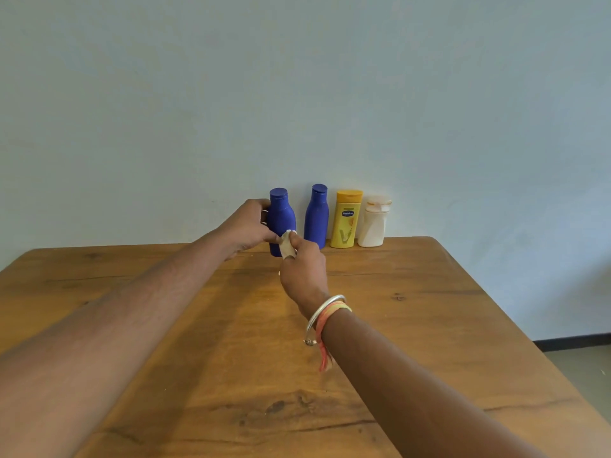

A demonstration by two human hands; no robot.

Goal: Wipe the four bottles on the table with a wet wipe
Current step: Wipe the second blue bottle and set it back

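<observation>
Four bottles stand in a row at the table's far edge against the wall. My left hand (247,226) grips the leftmost blue bottle (281,214) from its left side. My right hand (304,269) pinches a crumpled pale wet wipe (286,244) and presses it against the lower front of that bottle. To the right stand a second blue bottle (316,214), a yellow lotion bottle (346,219) with a blue label, and a white bottle (374,223) with a pale flip cap. None of these three is touched.
The wooden table (198,325) stretches from me to the pale wall. Its right edge runs diagonally, with grey floor (582,368) and a dark skirting beyond. A metal bangle and orange thread sit on my right wrist (325,312).
</observation>
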